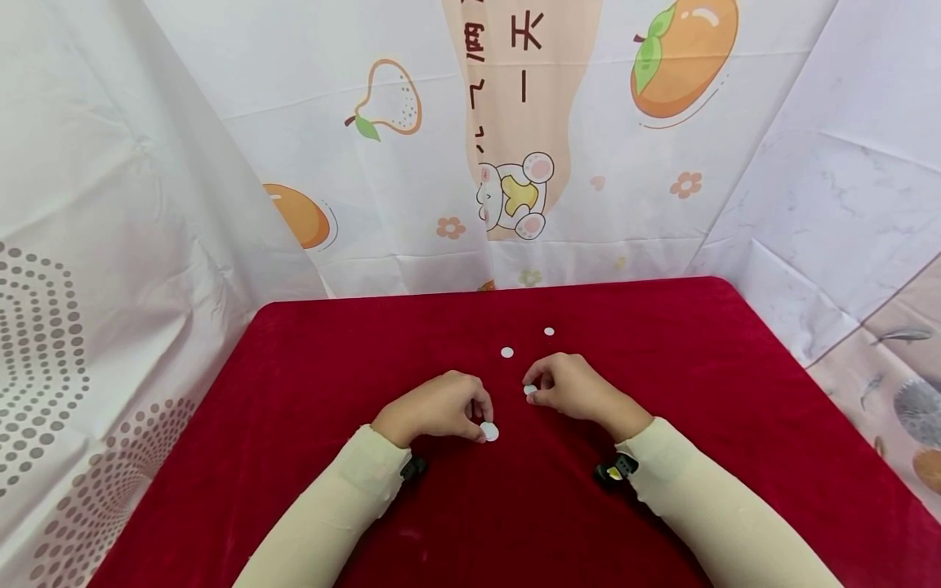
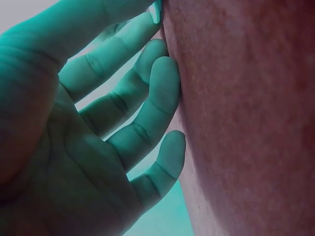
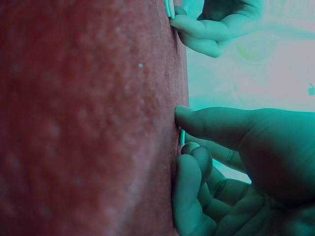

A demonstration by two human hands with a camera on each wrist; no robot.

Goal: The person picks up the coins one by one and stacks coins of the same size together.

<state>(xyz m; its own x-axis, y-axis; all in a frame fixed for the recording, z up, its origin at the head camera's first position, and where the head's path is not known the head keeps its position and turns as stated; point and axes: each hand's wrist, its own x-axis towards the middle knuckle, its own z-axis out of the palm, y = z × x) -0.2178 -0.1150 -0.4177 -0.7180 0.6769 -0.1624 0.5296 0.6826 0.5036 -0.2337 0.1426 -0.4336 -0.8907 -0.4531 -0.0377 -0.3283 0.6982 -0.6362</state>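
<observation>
In the head view my left hand (image 1: 441, 407) pinches a round white disc (image 1: 490, 431) between thumb and fingertips, low over the red cloth. The left wrist view shows a sliver of that disc (image 2: 156, 12) at the top; the other fingers rest loosely bent along the cloth. My right hand (image 1: 572, 387) holds a smaller white disc (image 1: 530, 390) at its thumb and fingertips, close to the cloth. Edge-on in the right wrist view, this disc (image 3: 182, 137) shows between thumb and fingers. Beyond it, the disc in my left hand appears as parallel edges.
Two small white discs lie farther back, one disc (image 1: 507, 353) just beyond the hands and a smaller disc (image 1: 549, 331) behind it to the right. The red cloth (image 1: 353, 343) covers the table. A printed white curtain (image 1: 412, 180) hangs behind the far edge.
</observation>
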